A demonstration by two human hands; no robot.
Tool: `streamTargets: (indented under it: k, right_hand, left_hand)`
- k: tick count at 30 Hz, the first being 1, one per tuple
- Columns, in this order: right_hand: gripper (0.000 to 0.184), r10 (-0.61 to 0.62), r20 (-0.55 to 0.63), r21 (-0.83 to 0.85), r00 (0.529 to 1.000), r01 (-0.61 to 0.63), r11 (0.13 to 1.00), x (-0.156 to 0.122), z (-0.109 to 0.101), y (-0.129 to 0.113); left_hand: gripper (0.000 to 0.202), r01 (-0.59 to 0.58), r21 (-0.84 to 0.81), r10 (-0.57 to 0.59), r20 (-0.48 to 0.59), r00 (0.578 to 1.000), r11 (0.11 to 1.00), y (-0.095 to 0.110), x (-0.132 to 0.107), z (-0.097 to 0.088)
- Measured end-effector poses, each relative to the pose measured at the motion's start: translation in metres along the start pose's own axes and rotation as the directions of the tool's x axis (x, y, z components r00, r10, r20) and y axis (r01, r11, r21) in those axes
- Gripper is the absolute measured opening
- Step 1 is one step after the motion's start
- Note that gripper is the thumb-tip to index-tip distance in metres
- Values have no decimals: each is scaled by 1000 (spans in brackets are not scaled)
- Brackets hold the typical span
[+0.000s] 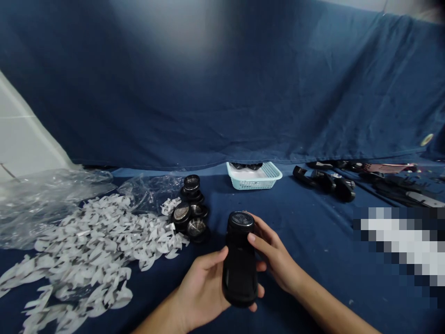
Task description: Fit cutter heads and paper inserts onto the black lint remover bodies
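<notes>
My left hand wraps round the lower body of a black shaver held upright over the blue cloth. My right hand grips the shaver near its round head from the right, thumb across the front. Just left of the shaver lie several round black shaver heads with metal mesh tops, some stacked.
A heap of white paper peel-offs and crumpled clear plastic bags fill the left. A small pale green basket stands at the back centre. Black parts and tools lie at the back right. A blue cloth backdrop hangs behind.
</notes>
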State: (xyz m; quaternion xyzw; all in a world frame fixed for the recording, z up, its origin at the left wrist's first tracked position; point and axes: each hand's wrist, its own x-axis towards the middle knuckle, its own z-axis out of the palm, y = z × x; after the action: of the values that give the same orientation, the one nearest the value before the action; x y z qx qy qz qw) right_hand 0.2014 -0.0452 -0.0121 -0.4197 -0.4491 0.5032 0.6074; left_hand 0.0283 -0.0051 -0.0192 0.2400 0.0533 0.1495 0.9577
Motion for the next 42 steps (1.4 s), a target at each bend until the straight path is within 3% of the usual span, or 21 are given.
streamTargets:
  k: [9,17,22,27,33,37,42]
  right_hand:
    - [41,153,-31,126,988,-148,981,-2,6,-2]
    - [46,124,-38,104,992,-120,987,-2,7,0]
    - [47,40,-77,100,996,-32,994,-1,3,5]
    - [51,-109,-29,31,994,110,993,-2,-7,7]
    - [54,-297,45,-203,954,300,932,-7,-13,4]
    - [55,-339,99,-314,935,353,881,-9,-17,4]
    - [57,-386,122,-403,914,401,823,-10,-21,5]
  left_hand:
    - [55,14,-21,-15,-31,999,1000,-3,0,3]
    - [54,-3,-2,3,-40,999,1000,-3,0,1]
    - [43,-9,82,17,-94,995,997,-4,1,-3]
    - [31,-43,196,84,-206,975,980,-2,3,-5]
    - [36,-18,306,110,-287,951,952,5,2,-9]
    - [39,-47,410,169,-267,949,911,7,3,-7]
    - [40,-73,548,280,-305,910,833,9,5,-2]
